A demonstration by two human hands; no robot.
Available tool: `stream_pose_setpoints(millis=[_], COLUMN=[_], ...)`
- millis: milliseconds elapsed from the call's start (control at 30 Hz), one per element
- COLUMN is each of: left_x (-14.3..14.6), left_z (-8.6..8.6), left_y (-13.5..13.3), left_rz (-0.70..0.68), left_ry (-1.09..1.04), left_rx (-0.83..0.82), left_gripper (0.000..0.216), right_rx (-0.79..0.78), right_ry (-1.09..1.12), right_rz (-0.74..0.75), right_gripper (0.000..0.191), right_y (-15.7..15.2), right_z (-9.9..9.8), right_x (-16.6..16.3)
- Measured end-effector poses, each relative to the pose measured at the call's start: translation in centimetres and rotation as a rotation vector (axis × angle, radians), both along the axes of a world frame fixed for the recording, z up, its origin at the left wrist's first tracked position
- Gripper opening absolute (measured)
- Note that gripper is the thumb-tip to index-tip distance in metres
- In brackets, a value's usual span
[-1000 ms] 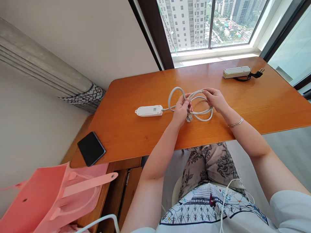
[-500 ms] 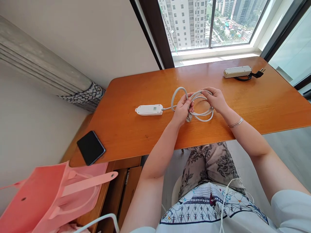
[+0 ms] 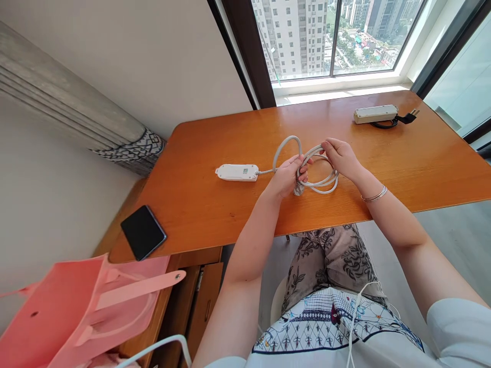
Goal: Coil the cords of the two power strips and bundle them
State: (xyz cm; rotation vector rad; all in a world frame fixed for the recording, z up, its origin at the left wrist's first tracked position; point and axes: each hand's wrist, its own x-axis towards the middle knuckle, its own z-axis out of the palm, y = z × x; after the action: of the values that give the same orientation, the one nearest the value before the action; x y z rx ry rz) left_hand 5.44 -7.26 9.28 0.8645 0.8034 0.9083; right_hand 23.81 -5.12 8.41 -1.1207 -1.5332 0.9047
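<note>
a home: tied curtain [image 3: 82,102], desk [image 3: 199,214]

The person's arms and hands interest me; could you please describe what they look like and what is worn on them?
The left hand and the right hand are bare, without gloves. A silver-coloured bracelet, seemingly of several thin bands, circles the right wrist; none shows on the left. The sleeves are short and pale, leaving both forearms uncovered.
</note>
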Motion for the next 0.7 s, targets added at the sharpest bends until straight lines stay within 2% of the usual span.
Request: stream_pose_setpoints(millis=[67, 200, 367, 433, 567, 700], left_x=[0.0, -0.1, 0.0, 0.2, 0.5, 0.2], left_z=[0.1, 0.3, 0.4, 0.5, 0.8, 1.1], left_y=[-0.1, -0.1, -0.4, -0.5, -0.4, 0.2], left_rz=[-0.012, 0.03, -0.018, 0.003, 0.225, 0.412], left_ry=[0.007, 0.005, -0.043, -0.055, -0.109, -0.144], left_rx=[-0.013, -0.063, -0.093, -0.072, -0.025, 0.004], left_gripper=[0.031, 0.037, 0.034, 0.034, 0.034, 0.033], right_rx=[-0.051, -0.29, -0.378, -0.397, -0.427, -0.393], right_ry=[0.032, 0.151, 0.307, 0.359, 0.351, 0.328], right_rz=[0.049, 0.223, 0.167, 0.194, 0.293, 0.312], right_gripper=[0.046, 0.051, 0.061, 0.062, 0.054, 0.043], right_y=[-0.1, 0.1, 0.3, 0.3, -0.3, -0.8], right_z=[0.1, 0.4, 1.4, 1.7, 1.5, 0.8], right_x=[0.2, 0.7, 1.3, 1.4, 1.4, 1.0])
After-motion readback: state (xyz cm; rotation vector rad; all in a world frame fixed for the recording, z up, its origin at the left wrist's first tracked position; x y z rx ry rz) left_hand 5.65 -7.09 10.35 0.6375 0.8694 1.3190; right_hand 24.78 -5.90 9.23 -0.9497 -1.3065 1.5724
